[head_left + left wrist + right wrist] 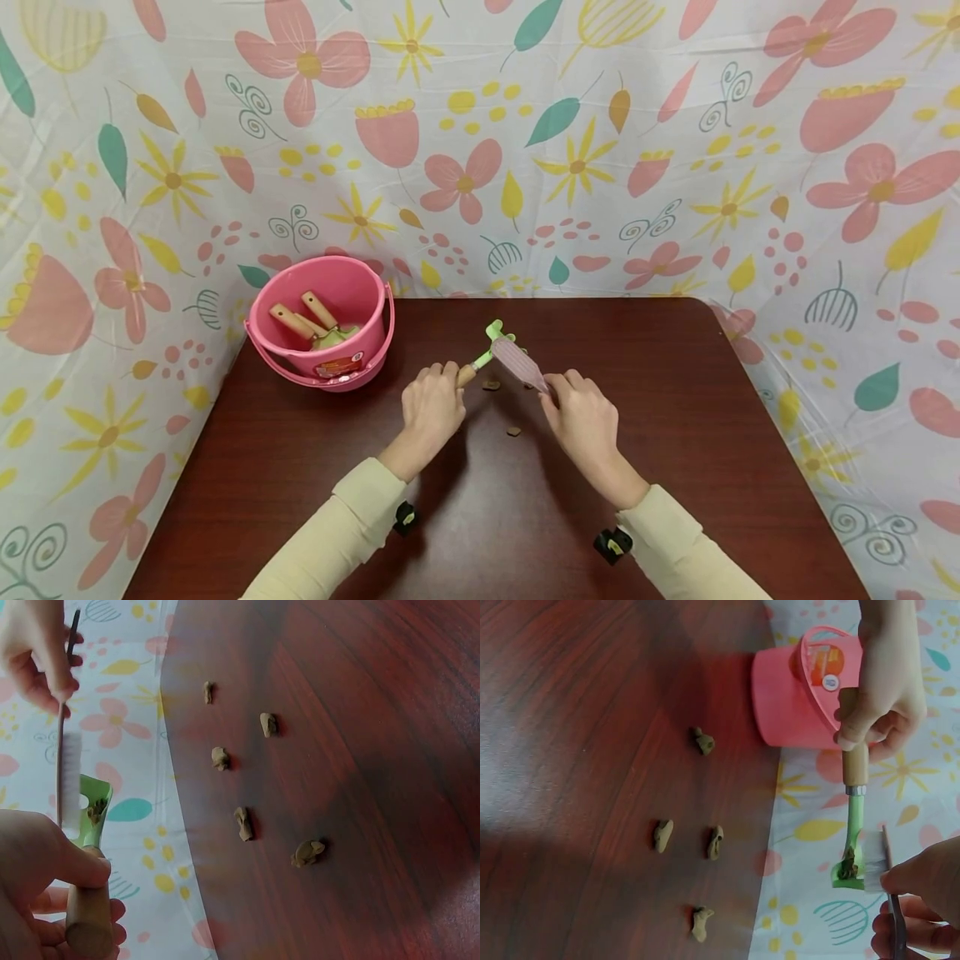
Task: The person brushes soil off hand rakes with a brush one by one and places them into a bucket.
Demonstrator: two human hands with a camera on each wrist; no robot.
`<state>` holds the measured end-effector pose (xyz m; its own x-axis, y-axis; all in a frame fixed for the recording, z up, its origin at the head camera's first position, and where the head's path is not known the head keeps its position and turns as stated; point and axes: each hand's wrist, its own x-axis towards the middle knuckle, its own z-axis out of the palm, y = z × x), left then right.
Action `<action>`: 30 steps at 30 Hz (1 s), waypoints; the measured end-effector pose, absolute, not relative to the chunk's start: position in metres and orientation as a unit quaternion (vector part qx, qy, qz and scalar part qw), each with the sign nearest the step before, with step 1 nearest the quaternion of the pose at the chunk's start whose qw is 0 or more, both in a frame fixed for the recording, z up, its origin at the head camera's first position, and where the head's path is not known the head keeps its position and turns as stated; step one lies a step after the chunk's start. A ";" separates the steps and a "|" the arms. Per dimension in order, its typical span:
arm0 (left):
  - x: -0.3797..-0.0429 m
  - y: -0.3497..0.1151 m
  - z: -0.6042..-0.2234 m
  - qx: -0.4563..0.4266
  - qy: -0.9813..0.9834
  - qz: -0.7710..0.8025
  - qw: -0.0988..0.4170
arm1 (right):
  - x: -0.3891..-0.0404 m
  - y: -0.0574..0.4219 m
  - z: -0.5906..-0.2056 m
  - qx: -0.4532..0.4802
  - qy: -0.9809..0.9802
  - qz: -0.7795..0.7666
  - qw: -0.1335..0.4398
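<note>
My left hand (433, 408) grips the wooden handle of a small green garden rake (95, 793), raised above the table. A brown clump (847, 864) clings to its green head. My right hand (585, 417) holds a brush (517, 363) by its narrow handle. The brush has a ridged pink back and white bristles (874, 860), which meet the rake's head in both wrist views. Several brown lumps (244, 823) lie on the table under the hands; from the head camera, the brush and rake hide some of them.
A pink bucket (366, 354) stands at the table's back left corner. Wooden-handled tools (303, 323) with green heads lean inside it. Flower-printed cloth (480, 242) hangs behind and beside the dark wooden table (660, 367).
</note>
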<state>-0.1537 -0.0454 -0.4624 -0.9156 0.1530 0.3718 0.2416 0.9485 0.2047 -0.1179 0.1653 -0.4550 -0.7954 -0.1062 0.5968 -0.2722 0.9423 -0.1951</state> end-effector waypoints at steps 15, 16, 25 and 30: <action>-0.149 -0.046 -0.463 -0.110 -0.963 -0.128 0.210 | -0.126 0.157 -0.454 0.091 -0.946 0.128 0.282; -0.149 -0.047 -0.463 -0.110 -0.963 -0.129 0.211 | -0.125 0.157 -0.453 0.090 -0.947 0.128 0.280; -0.155 -0.053 -0.460 -0.088 -0.966 -0.123 0.212 | -0.120 0.162 -0.455 0.088 -0.947 0.133 0.280; -0.158 -0.057 -0.459 -0.076 -0.969 -0.123 0.199 | -0.118 0.166 -0.461 0.086 -0.946 0.134 0.282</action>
